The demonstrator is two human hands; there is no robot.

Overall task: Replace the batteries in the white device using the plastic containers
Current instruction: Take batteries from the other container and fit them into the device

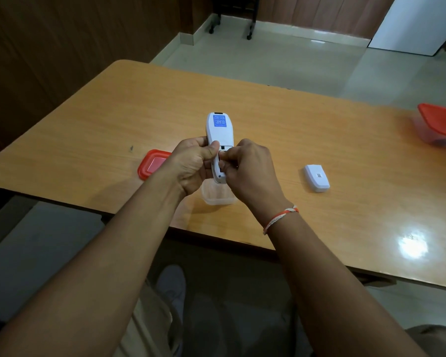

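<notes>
The white device [220, 130], back side up with a blue label near its far end, is held above the wooden table [281, 119]. My left hand [193, 163] grips its left side, thumb on the back. My right hand [245, 168] has its fingers curled at the open battery compartment; what they pinch is hidden. A clear plastic container [216, 198] without a lid stands on the table just under my hands. Its red lid [151, 163] lies flat to the left. The white battery cover [316, 177] lies on the table to the right.
A second clear container with a red lid on [439, 127] stands at the table's far right edge. The near table edge runs under my forearms. Beyond the table there is tiled floor, wheeled furniture legs [249, 34] and wood-panelled walls.
</notes>
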